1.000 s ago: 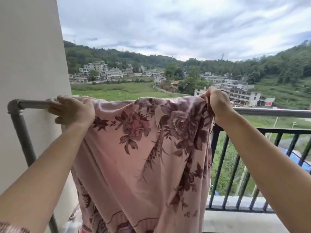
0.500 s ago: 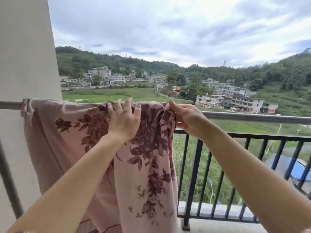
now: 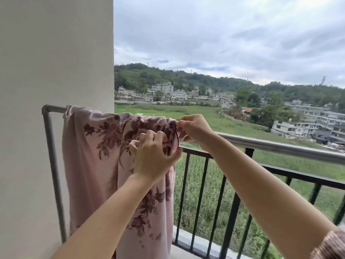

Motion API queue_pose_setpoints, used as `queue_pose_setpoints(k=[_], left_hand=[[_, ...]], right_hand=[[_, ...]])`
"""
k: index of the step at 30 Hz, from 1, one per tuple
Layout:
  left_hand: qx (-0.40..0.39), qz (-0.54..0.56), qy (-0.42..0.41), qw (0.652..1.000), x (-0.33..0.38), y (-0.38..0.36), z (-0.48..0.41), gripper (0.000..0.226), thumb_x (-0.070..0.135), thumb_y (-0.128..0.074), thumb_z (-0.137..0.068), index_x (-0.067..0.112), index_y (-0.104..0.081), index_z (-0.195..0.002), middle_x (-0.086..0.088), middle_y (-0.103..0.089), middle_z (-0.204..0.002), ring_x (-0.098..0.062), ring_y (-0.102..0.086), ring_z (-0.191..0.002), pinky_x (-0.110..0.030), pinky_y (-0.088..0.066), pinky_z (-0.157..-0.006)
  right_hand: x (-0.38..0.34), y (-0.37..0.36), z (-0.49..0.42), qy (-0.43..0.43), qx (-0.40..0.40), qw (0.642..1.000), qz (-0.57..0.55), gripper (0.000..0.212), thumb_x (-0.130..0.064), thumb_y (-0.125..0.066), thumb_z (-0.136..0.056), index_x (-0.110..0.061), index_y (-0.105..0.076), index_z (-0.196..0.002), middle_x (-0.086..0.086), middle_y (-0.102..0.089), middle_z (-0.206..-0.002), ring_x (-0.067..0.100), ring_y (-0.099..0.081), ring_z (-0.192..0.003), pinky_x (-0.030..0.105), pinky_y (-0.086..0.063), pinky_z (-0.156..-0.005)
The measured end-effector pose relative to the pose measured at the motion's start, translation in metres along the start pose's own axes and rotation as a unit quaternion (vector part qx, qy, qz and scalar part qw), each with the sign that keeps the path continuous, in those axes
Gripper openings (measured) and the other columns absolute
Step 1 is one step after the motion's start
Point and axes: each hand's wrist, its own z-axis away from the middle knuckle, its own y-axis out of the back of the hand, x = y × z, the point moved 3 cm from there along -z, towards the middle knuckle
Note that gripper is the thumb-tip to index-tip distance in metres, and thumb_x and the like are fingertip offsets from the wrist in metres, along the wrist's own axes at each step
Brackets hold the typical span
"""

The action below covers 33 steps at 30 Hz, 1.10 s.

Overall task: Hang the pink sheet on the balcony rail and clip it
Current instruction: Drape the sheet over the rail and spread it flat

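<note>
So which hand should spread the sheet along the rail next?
Right, likely: the right hand pinches the sheet at its edge on the rail, bare rail beyond it; the left hand grips it lower down.

sheet (image 3: 97,146) draped over rail (image 3: 280,146), wall (image 3: 56,53) left, railing bars (image 3: 229,212) below

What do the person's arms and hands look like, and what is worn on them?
Both forearms are bare. The left hand and right hand wear no gloves; no ring or watch shows. On the right arm, at the picture's corner, a sleeve edge shows, finely patterned in pink and brown.
</note>
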Motion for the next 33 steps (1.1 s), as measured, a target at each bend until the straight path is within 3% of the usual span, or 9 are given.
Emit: queue_pose_setpoints(k=[4,9,13,18,20,23,27,29,33], left_hand=[[-0.042,-0.036,0.037,0.998,0.003,-0.001,-0.012,0.035,0.052,-0.049,-0.090,0.019,-0.060,-0.087,0.005,-0.053,-0.083,-0.014,-0.048,-0.075,-0.034,-0.021,-0.077],[-0.080,0.181,0.104,0.975,-0.021,0.011,-0.027,0.009,0.028,-0.067,-0.086,0.021,-0.072,-0.087,0.005,-0.062,-0.089,-0.014,-0.058,-0.082,-0.033,-0.046,-0.082],[-0.081,0.340,0.213,0.912,-0.034,0.021,-0.036,0.016,0.020,-0.058,-0.092,0.013,-0.063,-0.078,-0.012,-0.054,-0.076,-0.019,-0.046,-0.072,-0.026,-0.037,-0.062],[-0.072,0.399,0.280,0.870,-0.042,0.014,-0.045,0.020,0.023,-0.050,-0.095,0.018,-0.054,-0.076,-0.008,-0.047,-0.077,-0.020,-0.041,-0.072,-0.031,-0.035,-0.066],[-0.057,0.399,0.292,0.868,-0.044,0.012,-0.049,0.020,0.022,-0.046,-0.097,0.016,-0.052,-0.079,-0.008,-0.049,-0.068,-0.019,-0.046,-0.064,-0.030,-0.038,-0.063],[-0.017,0.394,0.315,0.863,-0.051,0.015,-0.064,0.020,0.019,-0.043,-0.098,0.015,-0.054,-0.081,-0.001,-0.048,-0.066,-0.018,-0.047,-0.064,-0.030,-0.039,-0.061],[0.122,0.357,0.367,0.850,-0.064,0.031,-0.091,0.015,0.017,-0.046,-0.097,0.013,-0.057,-0.088,0.002,-0.049,-0.069,-0.011,-0.043,-0.059,-0.015,-0.034,-0.048],[0.158,0.308,0.353,0.869,-0.060,0.037,-0.099,0.015,0.018,-0.046,-0.097,0.012,-0.059,-0.098,0.000,-0.055,-0.076,-0.011,-0.044,-0.062,-0.019,-0.034,-0.048],[0.169,0.252,0.332,0.893,-0.040,0.032,-0.101,0.024,0.021,-0.047,-0.097,0.005,-0.062,-0.105,-0.008,-0.059,-0.095,-0.018,-0.049,-0.078,-0.018,-0.034,-0.051]], right_hand=[[-0.001,0.009,-0.005,0.020,-0.024,0.998,0.056,0.018,-0.012,-0.061,-0.089,-0.002,-0.069,-0.076,0.003,-0.065,-0.063,0.010,-0.054,-0.049,0.017,-0.044,-0.042],[0.006,0.020,-0.015,-0.003,-0.015,0.998,0.059,0.024,-0.016,-0.060,-0.089,0.005,-0.070,-0.081,0.006,-0.064,-0.059,0.013,-0.051,-0.044,0.020,-0.043,-0.040],[0.002,0.025,-0.024,0.058,-0.013,0.994,0.092,0.014,-0.007,-0.060,-0.085,0.002,-0.069,-0.092,0.009,-0.065,-0.079,0.020,-0.057,-0.069,0.031,-0.051,-0.066],[0.003,0.010,-0.028,0.159,-0.074,0.954,0.243,0.047,-0.016,-0.072,-0.081,-0.021,-0.059,-0.126,-0.003,-0.063,-0.114,0.012,-0.058,-0.097,0.024,-0.047,-0.083],[0.005,0.004,-0.032,0.174,-0.034,0.959,0.222,0.021,-0.015,-0.067,-0.086,-0.015,-0.073,-0.106,0.002,-0.074,-0.095,0.015,-0.069,-0.074,0.030,-0.058,-0.064],[0.001,0.015,-0.040,0.165,0.043,0.963,0.208,0.023,-0.003,-0.053,-0.091,-0.008,-0.075,-0.098,0.002,-0.073,-0.084,0.003,-0.051,-0.037,0.017,-0.039,-0.035],[0.000,0.062,-0.041,0.077,0.125,0.989,-0.033,0.025,-0.002,-0.044,-0.097,-0.010,-0.066,-0.086,0.015,-0.070,-0.084,0.012,-0.060,-0.043,0.018,-0.044,-0.036],[0.002,0.083,-0.030,0.080,0.188,0.963,-0.175,0.026,0.000,-0.041,-0.098,-0.011,-0.060,-0.085,0.013,-0.066,-0.084,0.011,-0.065,-0.047,0.020,-0.054,-0.046],[0.006,0.116,-0.010,0.157,0.240,0.950,-0.122,0.024,-0.002,-0.044,-0.097,-0.016,-0.058,-0.084,0.007,-0.066,-0.078,0.006,-0.066,-0.050,0.021,-0.057,-0.052]])
